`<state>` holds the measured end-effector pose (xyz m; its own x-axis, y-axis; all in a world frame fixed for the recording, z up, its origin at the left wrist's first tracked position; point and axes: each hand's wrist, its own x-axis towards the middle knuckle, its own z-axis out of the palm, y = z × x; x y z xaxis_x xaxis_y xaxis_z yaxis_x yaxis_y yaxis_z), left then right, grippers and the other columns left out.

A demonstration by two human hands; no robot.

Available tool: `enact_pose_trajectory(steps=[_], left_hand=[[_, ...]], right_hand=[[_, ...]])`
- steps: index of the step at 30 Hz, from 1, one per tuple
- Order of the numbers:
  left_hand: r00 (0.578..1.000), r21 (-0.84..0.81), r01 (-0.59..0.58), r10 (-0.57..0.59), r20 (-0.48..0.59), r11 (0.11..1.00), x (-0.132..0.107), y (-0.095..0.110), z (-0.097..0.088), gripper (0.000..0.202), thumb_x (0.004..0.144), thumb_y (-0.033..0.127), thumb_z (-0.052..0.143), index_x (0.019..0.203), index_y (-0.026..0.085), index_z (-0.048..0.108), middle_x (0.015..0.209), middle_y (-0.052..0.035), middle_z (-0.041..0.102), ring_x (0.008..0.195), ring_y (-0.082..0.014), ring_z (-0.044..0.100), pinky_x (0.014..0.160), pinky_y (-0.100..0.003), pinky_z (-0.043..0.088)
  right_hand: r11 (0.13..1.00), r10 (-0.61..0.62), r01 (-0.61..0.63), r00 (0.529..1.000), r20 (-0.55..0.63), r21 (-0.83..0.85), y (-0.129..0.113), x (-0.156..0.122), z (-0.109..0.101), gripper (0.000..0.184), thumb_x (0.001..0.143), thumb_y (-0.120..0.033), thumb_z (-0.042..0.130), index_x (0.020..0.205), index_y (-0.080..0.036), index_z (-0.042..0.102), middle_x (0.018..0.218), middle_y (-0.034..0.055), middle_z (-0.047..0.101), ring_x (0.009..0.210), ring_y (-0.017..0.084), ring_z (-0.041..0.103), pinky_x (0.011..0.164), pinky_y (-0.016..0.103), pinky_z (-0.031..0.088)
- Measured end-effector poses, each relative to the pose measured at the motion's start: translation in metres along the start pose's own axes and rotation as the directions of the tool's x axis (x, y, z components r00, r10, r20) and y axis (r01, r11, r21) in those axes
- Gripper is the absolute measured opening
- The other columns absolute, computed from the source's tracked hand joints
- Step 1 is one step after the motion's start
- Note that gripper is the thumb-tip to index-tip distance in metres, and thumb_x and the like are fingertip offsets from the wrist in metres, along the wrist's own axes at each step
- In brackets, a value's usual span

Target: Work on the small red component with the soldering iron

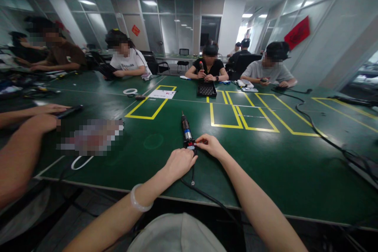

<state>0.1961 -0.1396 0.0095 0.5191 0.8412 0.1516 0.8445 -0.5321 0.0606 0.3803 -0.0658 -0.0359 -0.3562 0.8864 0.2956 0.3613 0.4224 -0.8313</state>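
Note:
A corded electric screwdriver (pixel 186 129) lies on the green table (pixel 165 181) straight ahead, its slim metal tip pointing away from me. Its body is dark with a silver and blue band. Small red and pale parts show at its near end, as if the housing is open there. My left hand (pixel 180 162) is closed round that near end, hiding part of it. From the right, my right hand (pixel 210 145) pinches at the same spot with thumb and forefinger; whatever is between them is too small to make out. A black cord (pixel 206 196) runs from beneath my left hand over the table edge.
Yellow tape outlines (pixel 227 126) mark the table. A paper sheet (pixel 162 94) and white cable coil (pixel 130 91) lie beyond. At left, a neighbour's arms (pixel 26 141) reach in beside a blurred bag (pixel 91 136). Opposite, a person works over a black tray (pixel 206 89). Cables (pixel 307 114) cross the right side.

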Motion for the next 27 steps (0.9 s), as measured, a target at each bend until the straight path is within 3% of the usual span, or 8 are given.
enact_pose_trajectory(steps=[10, 17, 20, 24, 27], left_hand=[[1.000, -0.013, 0.014, -0.014, 0.018, 1.000, 0.000, 0.001, 0.002, 0.040, 0.094, 0.041, 0.038, 0.086, 0.014, 0.066, 0.087, -0.0146, 0.069, 0.082, -0.0264, 0.066, 0.074, -0.035, 0.047], [0.998, -0.201, 0.014, -0.003, 0.057, 0.980, 0.002, -0.016, -0.005, 0.046, 0.095, 0.050, 0.029, 0.084, 0.022, 0.064, 0.089, -0.0061, 0.069, 0.082, -0.0213, 0.064, 0.071, -0.029, 0.044], [0.998, -0.233, 0.046, -0.055, -0.032, 0.971, 0.012, -0.026, -0.013, 0.042, 0.095, 0.050, 0.031, 0.089, 0.022, 0.062, 0.088, -0.0046, 0.067, 0.083, -0.0199, 0.062, 0.071, -0.028, 0.043], [0.979, -0.195, -0.074, 0.034, -0.203, 0.978, 0.035, -0.032, -0.012, 0.034, 0.091, 0.046, 0.043, 0.109, 0.021, 0.059, 0.117, -0.0074, 0.061, 0.108, -0.0219, 0.055, 0.090, -0.034, 0.043], [0.982, -0.161, -0.143, 0.120, -0.146, 0.977, 0.050, -0.033, 0.001, 0.033, 0.090, 0.040, 0.046, 0.114, 0.022, 0.060, 0.130, -0.0069, 0.057, 0.123, -0.0227, 0.047, 0.106, -0.039, 0.032]], right_hand=[[0.985, 0.122, -0.118, 0.992, -0.030, 0.128, -0.008, -0.001, -0.003, 0.009, 0.076, -0.017, 0.053, 0.083, -0.019, 0.060, 0.077, 0.0016, 0.071, 0.060, 0.013, 0.062, 0.060, 0.026, 0.048], [0.992, 0.102, -0.098, 0.994, -0.049, 0.079, -0.015, -0.003, -0.004, 0.010, 0.078, -0.017, 0.050, 0.082, -0.019, 0.058, 0.076, 0.0015, 0.070, 0.059, 0.013, 0.061, 0.062, 0.027, 0.048], [0.993, 0.087, -0.083, 0.995, -0.042, 0.086, -0.015, -0.004, -0.003, 0.011, 0.080, -0.018, 0.049, 0.084, -0.019, 0.059, 0.076, 0.0009, 0.069, 0.060, 0.013, 0.061, 0.063, 0.027, 0.048], [0.998, 0.054, -0.052, 0.997, -0.049, 0.043, -0.011, -0.003, -0.001, 0.012, 0.080, -0.018, 0.049, 0.084, -0.018, 0.060, 0.073, -0.0006, 0.067, 0.060, 0.012, 0.061, 0.063, 0.025, 0.047], [0.994, 0.076, -0.073, 0.997, -0.033, 0.075, -0.006, -0.001, 0.001, 0.013, 0.080, -0.018, 0.048, 0.084, -0.017, 0.060, 0.070, -0.0012, 0.065, 0.060, 0.012, 0.061, 0.063, 0.025, 0.047]])
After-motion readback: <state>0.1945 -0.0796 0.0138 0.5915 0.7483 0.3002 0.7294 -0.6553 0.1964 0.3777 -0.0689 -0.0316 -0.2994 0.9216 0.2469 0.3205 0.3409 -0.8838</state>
